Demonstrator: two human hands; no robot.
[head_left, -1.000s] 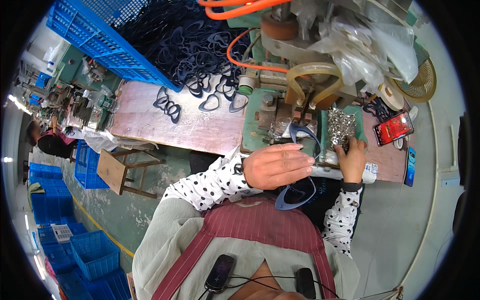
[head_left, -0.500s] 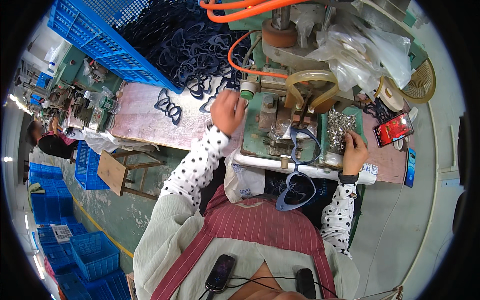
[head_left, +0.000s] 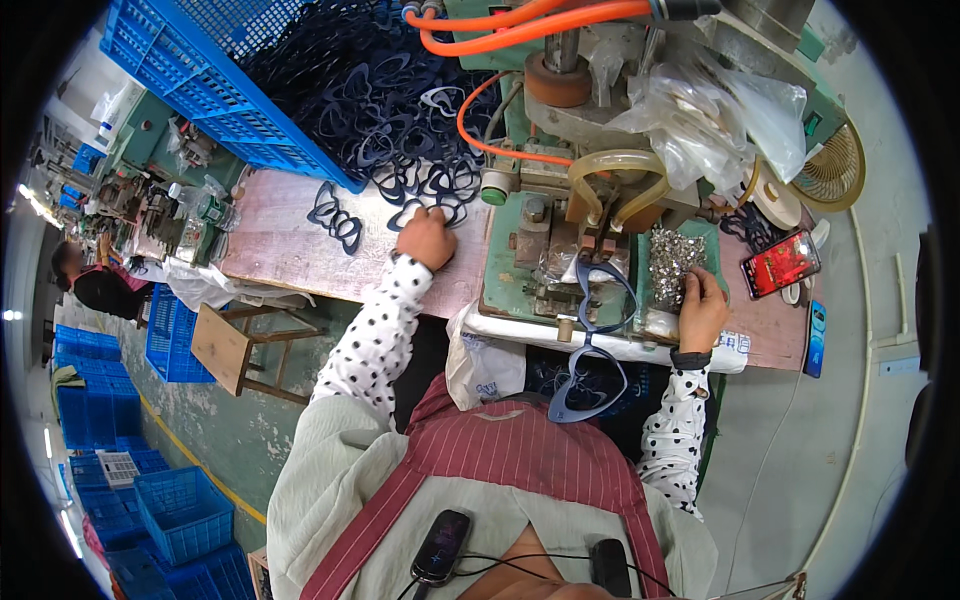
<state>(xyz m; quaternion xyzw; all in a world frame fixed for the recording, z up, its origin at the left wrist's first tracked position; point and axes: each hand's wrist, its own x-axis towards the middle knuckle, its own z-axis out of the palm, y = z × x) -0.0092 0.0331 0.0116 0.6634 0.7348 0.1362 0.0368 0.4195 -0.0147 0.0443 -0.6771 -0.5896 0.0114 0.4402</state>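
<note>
My left hand (head_left: 427, 240) is on the table, its fingers curled down onto a dark blue glasses frame (head_left: 398, 214) at the near edge of a heap. A lighter blue glasses frame (head_left: 588, 412) hangs from the press (head_left: 598, 240), one rim up by the metal jaws and the other dangling past the table edge. At the green tray (head_left: 711, 240), my right hand (head_left: 704, 312) has thumb and fingertips pinched together beside the small shiny metal parts (head_left: 672, 258). Anything in that pinch is too small to make out.
A blue crate (head_left: 250, 125) leans beside the heap of frames (head_left: 360, 100). Linked frames (head_left: 336, 218) lie apart on the table. Right of the tray are a phone (head_left: 780, 264) and a small fan (head_left: 832, 170). A wooden stool (head_left: 235, 345) stands left; a person (head_left: 100, 290) sits farther off.
My left hand has moved left and nearer, from beside the press's green button to the frames on the table. My right hand stays at the metal parts, its fingers drawn closer together.
</note>
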